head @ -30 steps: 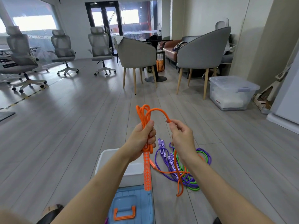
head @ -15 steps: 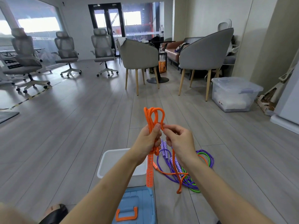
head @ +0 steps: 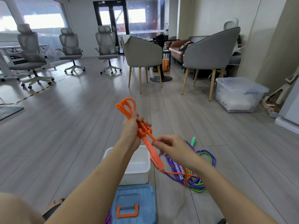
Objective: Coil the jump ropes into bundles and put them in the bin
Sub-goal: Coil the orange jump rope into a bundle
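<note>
The left hand (head: 131,126) holds the orange jump rope (head: 129,109) in a tight grip above the white bin (head: 137,165) — the right hand (head: 169,147) pinches its strand at four o'clock.

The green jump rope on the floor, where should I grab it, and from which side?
Probably the green jump rope's handle, from above on the far side: it sticks out clear of the purple rope tangle, rigid and exposed.
</note>
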The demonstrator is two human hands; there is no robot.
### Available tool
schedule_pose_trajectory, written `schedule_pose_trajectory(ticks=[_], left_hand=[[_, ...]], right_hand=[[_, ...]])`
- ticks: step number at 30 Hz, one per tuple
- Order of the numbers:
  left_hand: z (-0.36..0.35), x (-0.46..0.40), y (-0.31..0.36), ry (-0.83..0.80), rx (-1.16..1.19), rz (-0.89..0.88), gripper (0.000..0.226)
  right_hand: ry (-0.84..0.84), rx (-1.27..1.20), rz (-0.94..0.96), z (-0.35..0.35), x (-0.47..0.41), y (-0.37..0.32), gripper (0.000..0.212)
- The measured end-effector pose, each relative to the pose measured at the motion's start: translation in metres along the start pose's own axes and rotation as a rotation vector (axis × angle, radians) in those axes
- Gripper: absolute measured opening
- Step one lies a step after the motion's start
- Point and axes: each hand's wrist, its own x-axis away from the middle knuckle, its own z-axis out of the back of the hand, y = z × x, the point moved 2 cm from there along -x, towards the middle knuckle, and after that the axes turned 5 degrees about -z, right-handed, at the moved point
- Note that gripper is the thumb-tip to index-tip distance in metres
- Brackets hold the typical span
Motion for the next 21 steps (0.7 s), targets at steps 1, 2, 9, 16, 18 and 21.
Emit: schedule_pose_trajectory(ticks=[1, 2, 9, 16, 18, 21], left_hand=[[0.001, -0.004, 0.008, 0.019, 0.044, -0.003, 0.032], [0.003, -0.008, 0.017, 0.038, 0.065, -0.004, 0.034], [0.011, -0.014, 0.046, -0.021, -0.205, -0.078, 0.037], [-0.003, 0.021, 0.013, -0.346, -0.622, 0.012, 0.042], [-0.005, 0.028, 0.006, -0.42, -0.67, 0.073, 0.044], [-0.01, 0.037, -0.003, -0.498, -0.708, 0.142, 0.051]], right_hand=[[-0.057, 0.031, 0.002, 0.001, 0.002, 0.001, 0.016], [-0.098, 0.052, -0.004, 0.004, 0.004, 0.003, 0.018], [0.103, 0.301, 0.092, 0.049, -0.003, 0.013, 0.015], [0.223, 0.419, 0.288, 0.049, 0.0, -0.01, 0.021], [0.247, 0.434, 0.31, 0.046, 0.001, -0.013, 0.022], [0.307, 0.484, 0.332, 0.044, 0.004, -0.013, 0.014]])
